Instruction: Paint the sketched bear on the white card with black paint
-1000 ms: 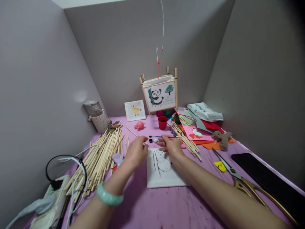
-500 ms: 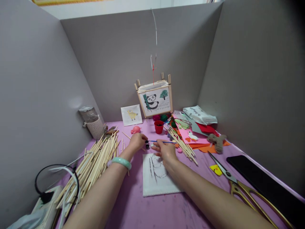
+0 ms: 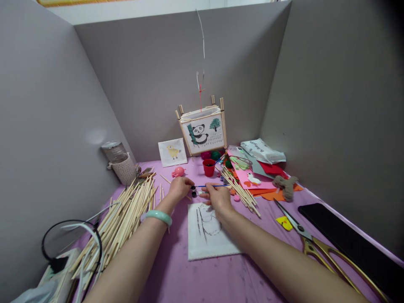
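Paintbrush (image 3: 224, 185) with a thin blue handle lies nearly level above the far edge of a small white canvas (image 3: 202, 251), pinched between the thumb and fingers of the right hand (image 3: 221, 201), its tip pointing toward the small black paint pots (image 3: 193, 194). The left hand (image 3: 179, 189), a pale green bangle (image 3: 159, 216) on its wrist, has its fingers drawn narrow just beside those pots; whether they grip one, I cannot tell. The canvas lies flat on the purple tablecloth (image 3: 170, 265), bearing a sketch in black lines, partly hidden by the right hand and forearm.

Beyond the hands stands a red cup (image 3: 208, 170) with dark liquid in it, and to its left sits a pink toy (image 3: 178, 171). Behind these, a stick-framed lantern (image 3: 205, 135) with a panda picture hangs by red string from a wire, near a small chick painting (image 3: 173, 152) leaning on the back partition. Loose wooden sticks (image 3: 132, 219) are heaped at the left; a smaller stick bundle (image 3: 242, 194) lies right of the brush. Farther right, gold-handled scissors (image 3: 301, 229) lie open between a yellow scrap (image 3: 284, 223) and a flat black slab (image 3: 341, 240)
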`<state>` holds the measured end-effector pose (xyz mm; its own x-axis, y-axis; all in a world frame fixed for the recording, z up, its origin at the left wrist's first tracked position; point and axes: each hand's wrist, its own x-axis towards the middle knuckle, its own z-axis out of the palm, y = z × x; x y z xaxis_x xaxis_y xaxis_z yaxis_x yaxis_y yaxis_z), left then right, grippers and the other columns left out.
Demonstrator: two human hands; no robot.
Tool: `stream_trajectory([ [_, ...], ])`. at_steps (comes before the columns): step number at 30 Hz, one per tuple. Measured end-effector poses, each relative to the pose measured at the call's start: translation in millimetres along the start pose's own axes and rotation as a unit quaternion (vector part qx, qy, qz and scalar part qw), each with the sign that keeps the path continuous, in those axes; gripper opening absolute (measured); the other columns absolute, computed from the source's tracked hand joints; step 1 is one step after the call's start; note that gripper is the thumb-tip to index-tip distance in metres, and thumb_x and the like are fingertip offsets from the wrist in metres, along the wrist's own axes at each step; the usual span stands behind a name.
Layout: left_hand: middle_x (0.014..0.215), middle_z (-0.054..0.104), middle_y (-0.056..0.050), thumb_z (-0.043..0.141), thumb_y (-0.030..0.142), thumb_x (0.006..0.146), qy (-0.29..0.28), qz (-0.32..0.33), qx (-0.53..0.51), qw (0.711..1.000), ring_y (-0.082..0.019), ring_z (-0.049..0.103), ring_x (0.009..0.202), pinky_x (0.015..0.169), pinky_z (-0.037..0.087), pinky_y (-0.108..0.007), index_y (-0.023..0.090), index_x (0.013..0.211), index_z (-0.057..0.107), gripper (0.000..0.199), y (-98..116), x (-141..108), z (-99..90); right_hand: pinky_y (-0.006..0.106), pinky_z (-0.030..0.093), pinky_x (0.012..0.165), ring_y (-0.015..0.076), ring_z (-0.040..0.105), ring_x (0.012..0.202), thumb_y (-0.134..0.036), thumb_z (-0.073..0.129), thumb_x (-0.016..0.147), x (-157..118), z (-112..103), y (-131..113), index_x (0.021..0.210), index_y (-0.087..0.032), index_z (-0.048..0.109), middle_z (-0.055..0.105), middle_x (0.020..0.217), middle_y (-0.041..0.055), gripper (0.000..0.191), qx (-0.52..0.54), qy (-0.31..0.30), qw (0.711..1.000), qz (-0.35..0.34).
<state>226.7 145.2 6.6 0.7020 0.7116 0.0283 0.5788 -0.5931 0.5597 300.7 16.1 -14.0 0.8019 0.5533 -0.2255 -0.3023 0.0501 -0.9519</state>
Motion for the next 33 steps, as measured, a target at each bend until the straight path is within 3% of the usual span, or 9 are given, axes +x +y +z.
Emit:
stream_trajectory([
  [5, 0.084, 0.074, -0.005, 0.053, 0.008, 0.077, -0.002, 0.000, 0.004, 1.000, -0.015, 0.068, 0.069, 0.066, 0.053, -0.023, 0.015, 0.095, 0.074, 0.028, 2, -4, 0.9, 0.016, 0.042, 0.030, 0.0138, 0.068, 0.054, -0.021, 0.057, 0.080, 3, -5, 0, 0.083, -0.014, 0.063, 0.073, 0.080, 0.0068, 0.010, -0.047, -0.022, 0.998, -0.031],
  [12, 0.093, 0.074, -0.005, 0.053, 0.010, 0.078, 0.040, 0.009, 0.054, 0.998, -0.018, 0.068, 0.086, 0.083, 0.050, -0.026, 0.018, 0.097, 0.073, 0.028, 12, -13, -11.5, 0.015, 0.041, 0.032, 0.0121, 0.066, 0.053, -0.024, 0.056, 0.080, -8, -23, -15, 0.079, -0.016, 0.064, 0.073, 0.079, 0.0058, 0.011, -0.089, -0.030, 0.994, -0.059],
  [15, 0.105, 0.072, -0.008, 0.051, 0.016, 0.084, 0.088, 0.009, 0.082, 0.993, -0.023, 0.064, 0.100, 0.091, 0.046, -0.032, 0.018, 0.103, 0.071, 0.028, 25, -32, -22.6, 0.015, 0.040, 0.032, 0.0104, 0.061, 0.047, -0.023, 0.058, 0.078, -19, -38, -26, 0.073, -0.015, 0.063, 0.071, 0.072, 0.0049, 0.011, -0.104, -0.035, 0.992, -0.066],
  [19, 0.103, 0.072, -0.006, 0.051, 0.019, 0.085, 0.096, 0.024, 0.091, 0.991, -0.022, 0.065, 0.096, 0.087, 0.046, -0.032, 0.021, 0.105, 0.069, 0.027, 38, -78, -28.5, 0.015, 0.037, 0.033, 0.0087, 0.055, 0.041, -0.025, 0.056, 0.076, -35, -65, -36, 0.070, -0.017, 0.059, 0.065, 0.059, 0.0006, 0.010, -0.080, -0.056, 0.993, -0.064],
  [23, 0.103, 0.071, -0.006, 0.045, 0.017, 0.088, 0.061, 0.039, 0.103, 0.992, -0.022, 0.064, 0.095, 0.085, 0.046, -0.032, 0.019, 0.105, 0.066, 0.027, 33, -125, -14.8, 0.018, 0.036, 0.034, 0.0098, 0.052, 0.039, -0.030, 0.053, 0.077, -50, -90, -28, 0.072, -0.018, 0.056, 0.059, 0.052, -0.0021, 0.014, -0.075, -0.061, 0.994, -0.057],
  [26, 0.105, 0.067, -0.009, 0.040, 0.014, 0.089, 0.050, 0.047, 0.122, 0.990, -0.022, 0.062, 0.097, 0.085, 0.045, -0.033, 0.016, 0.107, 0.062, 0.029, 23, -147, 1.8, 0.021, 0.041, 0.041, 0.0114, 0.054, 0.044, -0.041, 0.049, 0.084, -59, -103, -14, 0.074, -0.018, 0.057, 0.060, 0.055, -0.0010, 0.027, -0.138, -0.034, 0.982, -0.121],
  [30, 0.105, 0.063, -0.010, 0.037, 0.012, 0.089, 0.039, 0.048, 0.137, 0.989, -0.021, 0.060, 0.097, 0.085, 0.045, -0.033, 0.016, 0.112, 0.058, 0.032, 11, -158, 18.3, 0.023, 0.044, 0.049, 0.0137, 0.058, 0.052, -0.045, 0.043, 0.091, -67, -113, 3, 0.075, -0.019, 0.057, 0.061, 0.059, 0.0011, 0.034, -0.232, -0.019, 0.939, -0.253],
  [33, 0.105, 0.061, -0.010, 0.038, 0.010, 0.088, 0.042, 0.053, 0.129, 0.989, -0.022, 0.060, 0.097, 0.085, 0.046, -0.033, 0.016, 0.112, 0.058, 0.032, 3, -157, 24.3, 0.023, 0.043, 0.049, 0.0143, 0.057, 0.053, -0.042, 0.040, 0.093, -68, -114, 8, 0.076, -0.020, 0.055, 0.060, 0.058, 0.0010, 0.032, -0.259, -0.015, 0.916, -0.304],
])
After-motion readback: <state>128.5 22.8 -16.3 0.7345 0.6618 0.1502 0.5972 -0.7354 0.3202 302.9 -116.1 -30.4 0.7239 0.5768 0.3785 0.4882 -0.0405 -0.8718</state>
